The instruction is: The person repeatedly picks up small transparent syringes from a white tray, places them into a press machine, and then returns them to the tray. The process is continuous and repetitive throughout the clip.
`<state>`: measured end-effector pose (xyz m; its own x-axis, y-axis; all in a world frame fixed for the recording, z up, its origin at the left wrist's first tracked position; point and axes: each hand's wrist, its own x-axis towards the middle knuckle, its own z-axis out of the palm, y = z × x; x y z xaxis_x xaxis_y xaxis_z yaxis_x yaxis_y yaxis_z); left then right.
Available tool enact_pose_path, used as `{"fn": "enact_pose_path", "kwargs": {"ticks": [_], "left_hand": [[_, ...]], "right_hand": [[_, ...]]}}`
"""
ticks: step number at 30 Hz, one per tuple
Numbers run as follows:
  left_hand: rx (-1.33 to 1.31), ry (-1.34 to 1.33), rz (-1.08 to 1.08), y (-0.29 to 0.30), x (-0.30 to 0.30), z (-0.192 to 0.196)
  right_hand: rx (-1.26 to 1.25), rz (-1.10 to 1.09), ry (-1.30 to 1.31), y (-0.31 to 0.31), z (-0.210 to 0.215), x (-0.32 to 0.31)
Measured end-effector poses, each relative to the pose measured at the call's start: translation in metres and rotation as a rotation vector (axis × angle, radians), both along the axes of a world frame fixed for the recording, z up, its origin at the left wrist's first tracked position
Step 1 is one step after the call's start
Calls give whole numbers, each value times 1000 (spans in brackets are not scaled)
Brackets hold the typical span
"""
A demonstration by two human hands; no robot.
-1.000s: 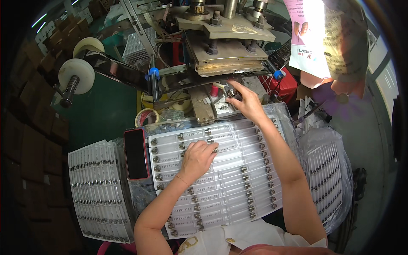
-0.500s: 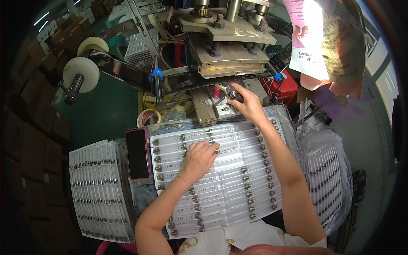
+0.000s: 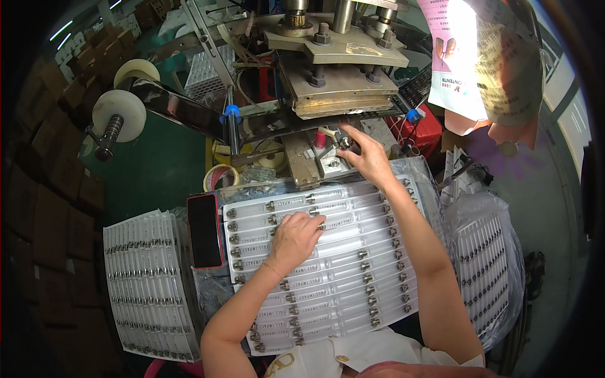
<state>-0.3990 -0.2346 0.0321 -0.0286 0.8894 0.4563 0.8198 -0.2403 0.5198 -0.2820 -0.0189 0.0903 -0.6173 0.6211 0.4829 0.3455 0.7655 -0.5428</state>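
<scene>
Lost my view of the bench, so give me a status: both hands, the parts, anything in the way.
Left hand flat on the tray of clear tubes. Right hand pinching a small metal part at the press fixture. Press head sits close above the right hand.

Clear plastic sheet [image 3: 340,264] with silver caps, red-edged black phone [image 3: 205,230], green floor [image 3: 151,170].

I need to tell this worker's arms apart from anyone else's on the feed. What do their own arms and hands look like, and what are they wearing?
Both forearms are bare from the lower edge up, with no gloves or long sleeves. The left hand has a thin bracelet at the wrist; the right hand shows no ring or watch that I can make out. A white garment with a gold clasp shows at the bottom edge.
</scene>
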Motion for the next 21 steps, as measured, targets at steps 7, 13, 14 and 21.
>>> {"fn": "enact_pose_path", "kwargs": {"ticks": [7,13,14,21], "left_hand": [[-11,9,-7,0,4,6],[-14,-81,7,2,1,4],[-36,-73,5,3,-1,4],[29,57,23,-4,13,32]], "right_hand": [[-24,-12,-24,3,-1,7],[115,25,-169,-33,20,68],[72,111,-235,-46,16,82],[233,448,-426,-124,-27,114]]}}
